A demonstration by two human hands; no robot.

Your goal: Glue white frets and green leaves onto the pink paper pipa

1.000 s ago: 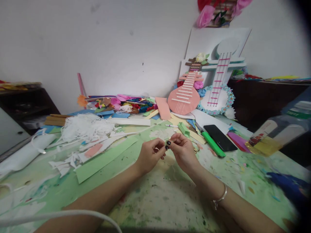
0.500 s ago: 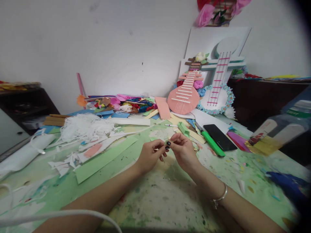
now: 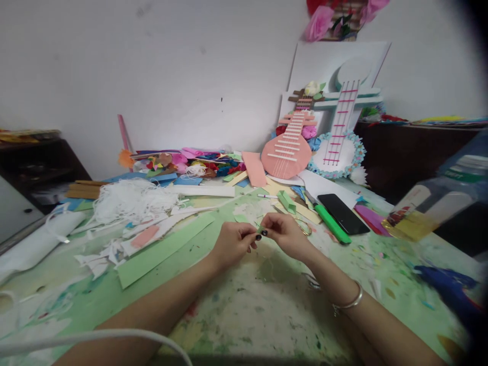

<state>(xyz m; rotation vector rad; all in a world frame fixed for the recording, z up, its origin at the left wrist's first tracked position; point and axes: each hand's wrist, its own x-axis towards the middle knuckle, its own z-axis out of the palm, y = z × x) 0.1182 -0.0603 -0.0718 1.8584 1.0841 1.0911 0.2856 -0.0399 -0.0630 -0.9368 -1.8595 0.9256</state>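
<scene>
My left hand (image 3: 233,245) and my right hand (image 3: 286,236) meet above the middle of the table, thumbs and fingers pinched together. Between the fingertips is a small piece of green paper (image 3: 261,229), mostly covered by them. Just behind my right hand lie a folded green paper strip (image 3: 286,202) and the gold handles of a pair of scissors (image 3: 306,228), partly hidden. To the left of my left hand a long green paper strip (image 3: 163,249) lies flat on the table.
Right of my hands lie a green utility knife (image 3: 332,223) and a black phone (image 3: 343,214). A clear plastic bottle (image 3: 438,201) and a blue tool (image 3: 446,284) are farther right. White string (image 3: 133,201) is heaped left. Paper instruments, including a pink one (image 3: 285,155), lean at the wall.
My right hand has turned and lowered slightly, its fingers now more curled at the pinch. Both hands stay together on the small green paper. The view has shifted slightly.
</scene>
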